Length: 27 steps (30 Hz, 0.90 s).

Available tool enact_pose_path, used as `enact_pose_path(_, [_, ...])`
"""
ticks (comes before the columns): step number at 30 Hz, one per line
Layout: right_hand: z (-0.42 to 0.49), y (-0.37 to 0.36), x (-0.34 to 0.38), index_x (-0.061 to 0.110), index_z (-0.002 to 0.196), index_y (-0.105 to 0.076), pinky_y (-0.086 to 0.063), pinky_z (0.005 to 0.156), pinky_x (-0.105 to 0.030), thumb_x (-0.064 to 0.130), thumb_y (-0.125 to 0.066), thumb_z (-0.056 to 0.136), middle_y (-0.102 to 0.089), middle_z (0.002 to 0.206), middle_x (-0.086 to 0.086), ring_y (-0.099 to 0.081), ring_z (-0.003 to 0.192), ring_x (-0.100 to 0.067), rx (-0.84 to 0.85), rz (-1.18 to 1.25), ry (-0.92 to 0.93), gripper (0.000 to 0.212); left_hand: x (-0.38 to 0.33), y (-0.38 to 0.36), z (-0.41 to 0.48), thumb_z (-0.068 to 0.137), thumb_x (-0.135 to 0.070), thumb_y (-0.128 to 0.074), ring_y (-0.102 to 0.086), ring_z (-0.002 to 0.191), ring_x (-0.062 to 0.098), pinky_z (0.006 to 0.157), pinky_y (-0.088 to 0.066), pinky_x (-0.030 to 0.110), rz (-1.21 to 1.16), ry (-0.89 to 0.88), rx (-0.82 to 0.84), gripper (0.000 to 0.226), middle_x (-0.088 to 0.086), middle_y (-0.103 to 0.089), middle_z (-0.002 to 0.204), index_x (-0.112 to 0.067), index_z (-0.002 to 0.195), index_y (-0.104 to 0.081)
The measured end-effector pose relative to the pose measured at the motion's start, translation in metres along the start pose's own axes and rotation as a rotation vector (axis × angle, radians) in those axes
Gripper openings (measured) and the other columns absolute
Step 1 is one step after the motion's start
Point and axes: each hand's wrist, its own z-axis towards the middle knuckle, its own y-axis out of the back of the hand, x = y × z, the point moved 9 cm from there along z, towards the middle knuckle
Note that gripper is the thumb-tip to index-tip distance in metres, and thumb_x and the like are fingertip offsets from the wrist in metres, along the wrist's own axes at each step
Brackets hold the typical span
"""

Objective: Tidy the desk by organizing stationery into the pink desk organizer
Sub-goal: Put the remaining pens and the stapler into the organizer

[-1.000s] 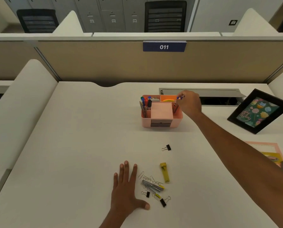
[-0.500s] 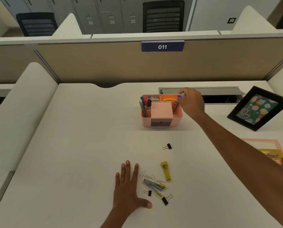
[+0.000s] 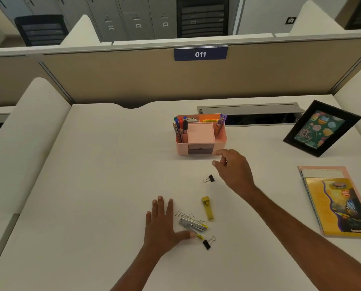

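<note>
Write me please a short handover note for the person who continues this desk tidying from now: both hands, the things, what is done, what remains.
Left hand: open, flat on the desk beside the loose pile.
Right hand: empty, fingers relaxed, above the desk between the pink organizer and a lone binder clip.
Done: markers stand in the organizer's left compartment, a purple pen in its right one.
Left: the lone binder clip, yellow tool, stapler, paper clips and second binder clip, all loose on the desk.
</note>
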Motion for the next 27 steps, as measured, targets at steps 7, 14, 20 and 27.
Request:
enact_pose_path(7, [-0.021,-0.020,-0.009,0.026,0.129,-0.065,-0.044,0.074,-0.027,0.030,-0.074,0.094,-0.060,0.106,0.008,-0.058,0.087,-0.011,0.140,-0.058,-0.014,0.036,-0.029,0.055,0.033,0.092,-0.074,-0.054,-0.023,0.156,0.024,0.119,-0.034,0.045,-0.171,-0.022,-0.152,0.101,0.008,-0.027,0.169,-0.012,0.164,-0.019])
enact_pose_path(14, [-0.020,-0.031,0.003,0.021,0.147,-0.054,-0.049,0.100,-0.033,0.027,-0.073,0.096,-0.050,0.152,0.005,-0.059,0.128,-0.022,0.258,-0.167,0.017,0.055,-0.077,0.081,0.079,0.100,-0.049,-0.062,-0.018,0.160,0.026,0.122,-0.035,0.048,-0.076,-0.151,-0.195,0.086,0.006,-0.019,0.173,-0.014,0.165,-0.019])
enact_pose_path(20, [-0.013,-0.056,0.006,0.020,0.154,-0.047,-0.047,0.109,-0.037,0.028,-0.073,0.096,-0.031,0.168,0.003,-0.048,0.143,-0.023,0.359,-0.332,0.089,0.064,-0.111,0.088,0.101,0.098,-0.046,-0.068,-0.024,0.158,0.025,0.116,-0.043,0.048,0.040,-0.219,-0.214,0.082,0.002,-0.017,0.174,-0.019,0.163,-0.026])
enact_pose_path(27, [0.007,-0.074,0.018,0.024,0.148,-0.054,-0.059,0.095,-0.039,0.023,-0.080,0.090,-0.030,0.169,0.004,-0.057,0.134,-0.027,0.349,-0.383,0.188,0.064,-0.124,0.105,0.110,0.088,-0.029,-0.082,-0.054,0.136,0.025,0.094,-0.060,0.045,0.019,-0.254,-0.343,0.045,-0.005,-0.006,0.175,-0.025,0.126,-0.058])
